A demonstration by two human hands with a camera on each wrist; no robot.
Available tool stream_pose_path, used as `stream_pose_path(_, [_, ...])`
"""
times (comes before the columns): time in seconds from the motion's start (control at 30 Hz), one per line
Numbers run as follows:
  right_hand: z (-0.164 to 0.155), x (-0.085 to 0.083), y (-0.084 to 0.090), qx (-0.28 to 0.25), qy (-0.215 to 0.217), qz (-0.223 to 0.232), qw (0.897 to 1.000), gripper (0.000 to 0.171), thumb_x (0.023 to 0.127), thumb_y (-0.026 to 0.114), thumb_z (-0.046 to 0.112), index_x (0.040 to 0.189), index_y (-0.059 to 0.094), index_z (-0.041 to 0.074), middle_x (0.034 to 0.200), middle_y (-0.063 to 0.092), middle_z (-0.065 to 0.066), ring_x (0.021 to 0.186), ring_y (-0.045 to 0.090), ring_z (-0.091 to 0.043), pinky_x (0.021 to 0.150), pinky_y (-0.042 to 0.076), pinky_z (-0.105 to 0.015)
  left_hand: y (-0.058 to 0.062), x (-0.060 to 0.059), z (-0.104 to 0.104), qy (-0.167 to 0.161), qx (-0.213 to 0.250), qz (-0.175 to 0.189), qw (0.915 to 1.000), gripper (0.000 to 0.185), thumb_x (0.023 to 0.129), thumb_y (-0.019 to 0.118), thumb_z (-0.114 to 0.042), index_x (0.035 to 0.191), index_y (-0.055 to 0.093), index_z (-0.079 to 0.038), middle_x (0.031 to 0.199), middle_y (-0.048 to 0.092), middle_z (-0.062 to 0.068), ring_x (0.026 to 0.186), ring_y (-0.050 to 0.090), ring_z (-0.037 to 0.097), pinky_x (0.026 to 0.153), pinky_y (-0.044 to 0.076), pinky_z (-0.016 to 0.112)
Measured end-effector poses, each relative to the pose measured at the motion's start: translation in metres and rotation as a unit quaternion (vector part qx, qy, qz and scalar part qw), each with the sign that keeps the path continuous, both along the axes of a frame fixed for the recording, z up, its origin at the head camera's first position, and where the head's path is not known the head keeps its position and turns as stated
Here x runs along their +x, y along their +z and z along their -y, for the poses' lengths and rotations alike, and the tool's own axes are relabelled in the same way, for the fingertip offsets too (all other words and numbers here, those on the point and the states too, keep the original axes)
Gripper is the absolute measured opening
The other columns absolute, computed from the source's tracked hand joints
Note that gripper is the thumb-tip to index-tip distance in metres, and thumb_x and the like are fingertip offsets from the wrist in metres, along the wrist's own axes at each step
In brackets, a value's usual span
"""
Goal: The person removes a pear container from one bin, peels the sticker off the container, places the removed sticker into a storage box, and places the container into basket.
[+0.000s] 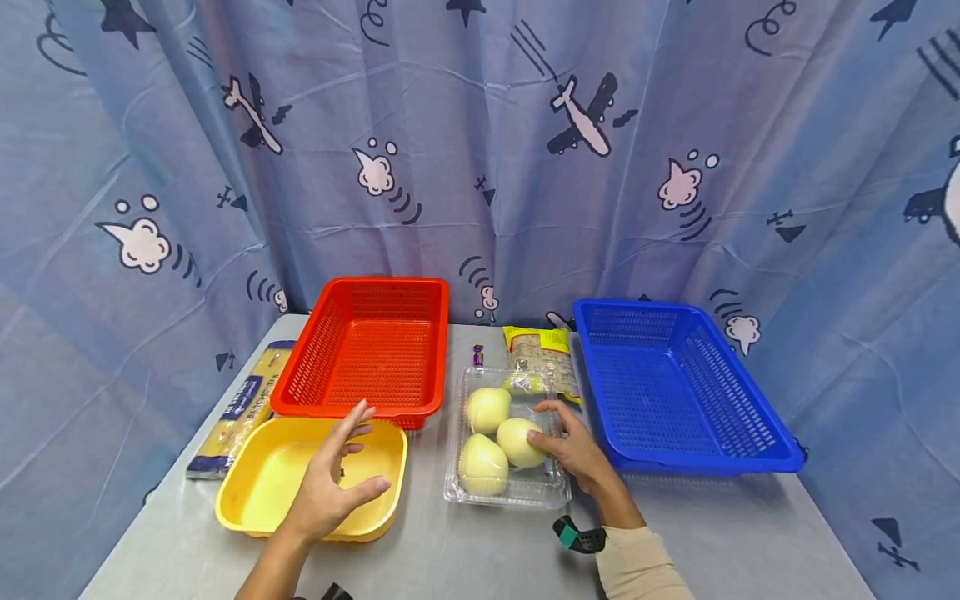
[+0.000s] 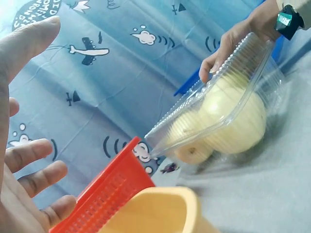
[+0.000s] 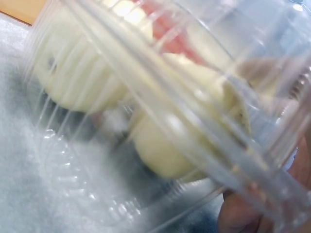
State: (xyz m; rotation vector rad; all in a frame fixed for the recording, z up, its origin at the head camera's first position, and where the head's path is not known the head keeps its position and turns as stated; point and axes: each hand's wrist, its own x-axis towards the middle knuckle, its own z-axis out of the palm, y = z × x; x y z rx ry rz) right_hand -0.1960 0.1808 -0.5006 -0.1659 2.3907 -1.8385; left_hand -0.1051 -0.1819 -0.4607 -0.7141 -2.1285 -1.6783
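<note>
1. Table (image 1: 712, 533): a grey, smooth top. The work sits at its front centre, between the yellow tub (image 1: 255, 492) on the left and the blue basket (image 1: 675, 392) on the right. A red basket (image 1: 367, 350) stands behind the yellow tub.

2. Clear clamshell box (image 1: 506, 492): a thin, transparent plastic pack, hinged, with its lid part-raised as the left wrist view shows (image 2: 228, 77). Judgement: the shell is light, glossy and flexible, so it will buckle and slip if squeezed at mid-wall. Support it from beneath or by the stiffer ribbed rim, with both sides held.

3. Contents: 3 pale, round peeled onions (image 1: 487, 408) lying close together in the box. Judgement: they make up nearly all the weight, are firm yet smooth, and will roll toward the low side if the box tilts. Keep the box level.

4. Right hand (image 1: 573, 446): its fingers curl round the right edge of the box, with the fingertips by the nearest onion. The right wrist view shows the fingers (image 3: 243, 213) behind the plastic wall; whether they also touch the onion cannot be told.

5. Left hand (image 1: 333, 479): spread wide, fingers straight, holding nothing, raised over the yellow tub, well apart from the box.
</note>
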Motion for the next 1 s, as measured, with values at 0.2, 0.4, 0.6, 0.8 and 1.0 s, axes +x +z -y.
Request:
stream_pose_path(0.2, [0.002, 0.005, 0.011, 0.001, 0.009, 0.010, 1.000, 0.045, 0.086, 0.073, 0.013, 0.126, 0.052, 0.008, 0.126, 0.038, -0.022, 0.103, 0.034, -0.031, 0.078, 0.034, -0.035, -0.003, -0.004, -0.008, -0.006, 0.006, -0.003, 1.0000, 0.096, 0.069, 0.076, 0.010, 0.151, 0.031, -0.007, 0.142, 0.044, 0.012, 0.121, 0.046, 0.021, 0.093, 0.040, 0.032])
stream_pose_path(0.4, [0.002, 0.003, 0.008, -0.006, 0.008, 0.009, 1.000, 0.045, 0.086, 0.073, 0.013, 0.125, 0.052, 0.009, 0.128, 0.037, -0.021, 0.106, 0.033, -0.032, 0.078, 0.035, -0.035, -0.004, -0.008, -0.013, -0.013, 0.006, 0.004, 0.9999, 0.093, 0.071, 0.075, 0.008, 0.151, 0.031, -0.008, 0.142, 0.044, 0.015, 0.120, 0.045, 0.027, 0.092, 0.040, 0.036])
stream_pose_path(0.6, [0.000, -0.001, 0.000, -0.006, 0.003, 0.004, 1.000, 0.045, 0.084, 0.075, 0.016, 0.124, 0.054, 0.012, 0.126, 0.038, -0.020, 0.105, 0.034, -0.033, 0.077, 0.037, -0.035, -0.007, -0.010, -0.018, -0.029, 0.016, 0.020, 0.9992, 0.090, 0.075, 0.076, 0.001, 0.152, 0.030, -0.013, 0.142, 0.042, 0.019, 0.121, 0.042, 0.042, 0.094, 0.040, 0.038])
stream_pose_path(0.8, [0.000, 0.001, 0.001, 0.001, 0.003, 0.003, 1.000, 0.046, 0.085, 0.075, 0.017, 0.125, 0.053, 0.012, 0.136, 0.036, -0.018, 0.115, 0.031, -0.033, 0.086, 0.033, -0.039, -0.013, -0.014, -0.024, -0.032, 0.021, 0.023, 0.9990, 0.090, 0.076, 0.077, -0.001, 0.152, 0.031, -0.011, 0.139, 0.042, 0.028, 0.120, 0.046, 0.035, 0.092, 0.042, 0.043])
stream_pose_path(1.0, [0.000, 0.001, 0.001, -0.005, 0.000, 0.005, 1.000, 0.046, 0.085, 0.075, 0.016, 0.125, 0.053, 0.012, 0.124, 0.040, -0.019, 0.097, 0.036, -0.028, 0.076, 0.035, -0.035, -0.016, -0.017, -0.030, -0.045, 0.032, 0.034, 0.9979, 0.091, 0.076, 0.075, 0.001, 0.153, 0.028, -0.012, 0.141, 0.041, 0.025, 0.119, 0.046, 0.036, 0.092, 0.042, 0.048])
